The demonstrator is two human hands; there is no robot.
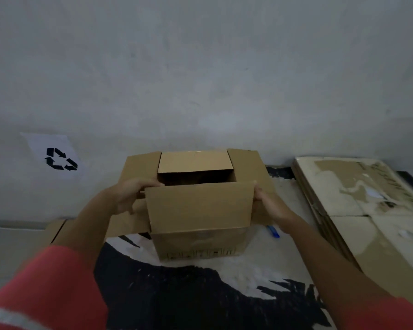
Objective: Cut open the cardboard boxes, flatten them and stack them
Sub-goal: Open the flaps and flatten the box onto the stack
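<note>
A brown cardboard box [200,241] stands upright in the middle of a black-and-white mat, its top open and all flaps raised or spread. My left hand [129,196] grips the left edge of the near flap [198,206], fingers curled over its top corner. On the flap's right edge, my right hand [267,206] holds it with the thumb in front. A blue cutter [273,231] lies on the mat just right of the box, partly hidden behind my right forearm.
A stack of flattened cardboard [372,215] lies at the right. Another flat brown cardboard piece [57,228] shows at the left behind my arm. A paper recycling sign [57,158] hangs on the grey wall [200,79] close behind the box.
</note>
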